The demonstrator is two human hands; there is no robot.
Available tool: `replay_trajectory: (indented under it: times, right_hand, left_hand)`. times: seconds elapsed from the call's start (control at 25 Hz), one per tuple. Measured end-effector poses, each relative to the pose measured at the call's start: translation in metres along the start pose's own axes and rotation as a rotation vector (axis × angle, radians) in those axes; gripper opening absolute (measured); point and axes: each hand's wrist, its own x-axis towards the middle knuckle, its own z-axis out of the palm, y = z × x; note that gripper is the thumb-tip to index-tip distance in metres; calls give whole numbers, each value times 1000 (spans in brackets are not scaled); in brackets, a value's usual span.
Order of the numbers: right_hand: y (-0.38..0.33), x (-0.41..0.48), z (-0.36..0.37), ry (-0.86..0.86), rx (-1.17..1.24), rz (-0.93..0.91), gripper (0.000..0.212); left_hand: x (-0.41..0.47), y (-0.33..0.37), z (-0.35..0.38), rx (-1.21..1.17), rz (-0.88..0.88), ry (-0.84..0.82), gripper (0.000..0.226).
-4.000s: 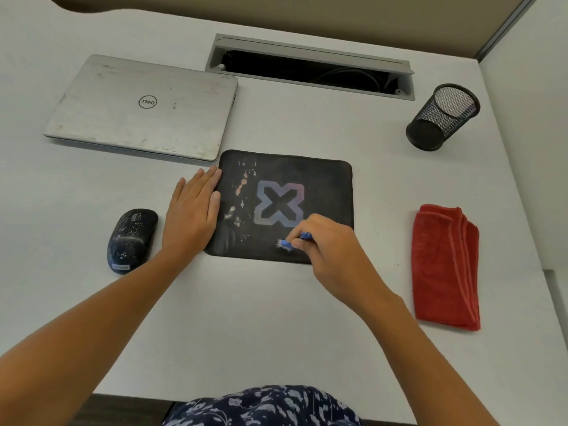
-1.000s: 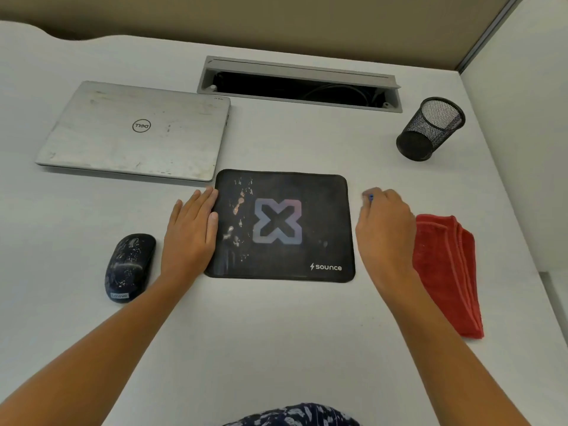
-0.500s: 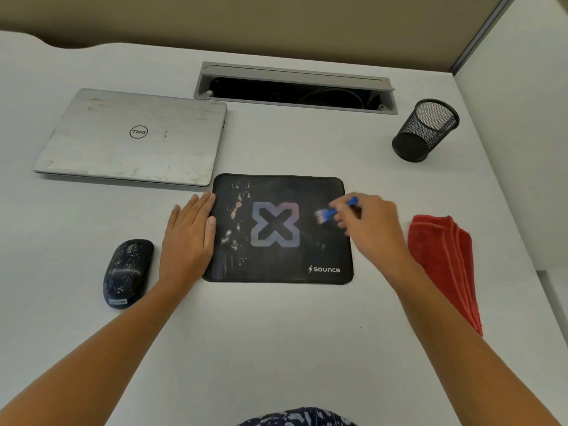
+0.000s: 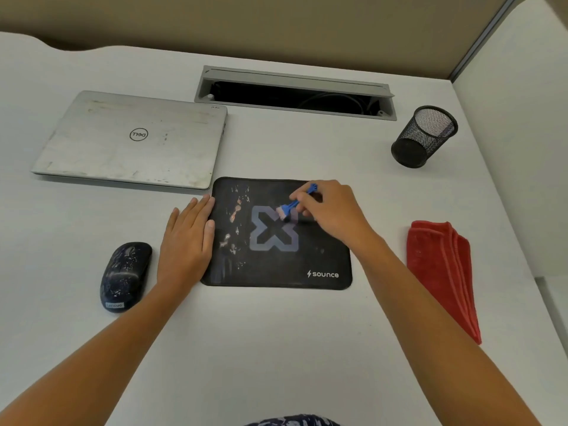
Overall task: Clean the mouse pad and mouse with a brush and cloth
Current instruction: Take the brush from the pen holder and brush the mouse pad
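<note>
A black mouse pad point(image 4: 276, 262) with a grey X lies at the desk's centre; pale and orange crumbs speckle its left part. My right hand point(image 4: 332, 213) pinches a small blue brush point(image 4: 290, 207), whose pale bristles touch the X's upper right arm. Flat on the desk, my left hand point(image 4: 187, 241) has its fingers apart and presses the pad's left edge. A dark mouse point(image 4: 124, 276) flecked with white specks sits left of that hand. Over on the right, a folded red cloth point(image 4: 442, 272) rests on the desk.
A closed silver laptop point(image 4: 132, 139) lies at the back left, nearly touching the pad's far left corner. An open cable slot point(image 4: 295, 93) runs along the back. A black mesh pen cup point(image 4: 425, 136) stands at the back right. A white partition point(image 4: 516, 118) borders the right side.
My right hand has carried the brush from the pad's right edge leftward and up onto the X. The left hand has stayed on the pad's left edge.
</note>
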Motion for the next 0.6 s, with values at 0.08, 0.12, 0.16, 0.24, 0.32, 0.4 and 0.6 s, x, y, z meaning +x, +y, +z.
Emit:
replay_trajectory:
  times: [0.08, 0.12, 0.16, 0.24, 0.32, 0.4, 0.6]
  right_hand:
    - [7, 8, -8, 146, -296, 100, 18]
    - [14, 10, -18, 273, -519, 146, 17]
    - [20, 10, -27, 391, -646, 160, 17]
    - [23, 11, -33, 417, -487, 84, 18]
    - [12, 9, -23, 147, -109, -2, 18]
    - [9, 10, -15, -43, 18, 8, 16]
    - [25, 33, -43, 452, -601, 107, 20]
  left_hand:
    - [0, 1, 0, -4, -1, -2, 51]
    - [0, 1, -1, -4, -2, -2, 51]
    - [1, 1, -1, -3, -2, -1, 51]
    - [1, 1, 0, 0, 0, 4, 50]
    - [0, 0, -1, 1, 0, 5, 50]
    - [0, 0, -1, 3, -2, 4, 50]
    - [0, 1, -1, -2, -4, -3, 50]
